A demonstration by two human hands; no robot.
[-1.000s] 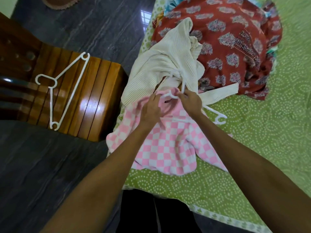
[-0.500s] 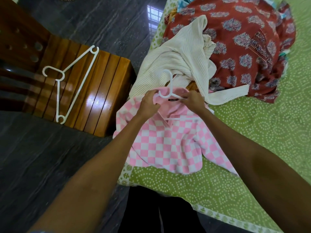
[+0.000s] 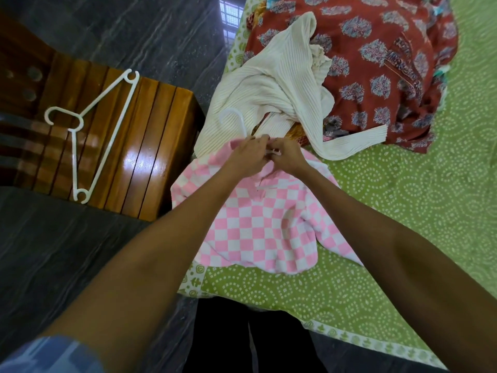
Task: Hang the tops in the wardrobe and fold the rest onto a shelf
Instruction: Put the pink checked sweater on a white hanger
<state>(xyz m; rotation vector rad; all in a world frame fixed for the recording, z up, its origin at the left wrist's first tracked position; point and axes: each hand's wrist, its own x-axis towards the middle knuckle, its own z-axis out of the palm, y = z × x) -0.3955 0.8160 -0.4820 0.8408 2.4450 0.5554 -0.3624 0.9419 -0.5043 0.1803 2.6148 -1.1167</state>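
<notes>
Head view: left hand [image 3: 248, 154] and right hand [image 3: 286, 156] pinched together on pink checked top [image 3: 258, 224]'s collar around white hanger [image 3: 236, 121], near bed edge; collar could slip off if hanger shoulders aren't seated.

A wooden chair [image 3: 139, 146] stands on the dark stone floor [image 3: 67, 265], just beside the bed, whose green dotted bedsheet [image 3: 416, 211] has a pale patterned border.

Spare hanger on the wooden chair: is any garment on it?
No. The spare white hanger lies bare on the wooden chair, while both hands work at the pink checked top on the bed.
</notes>
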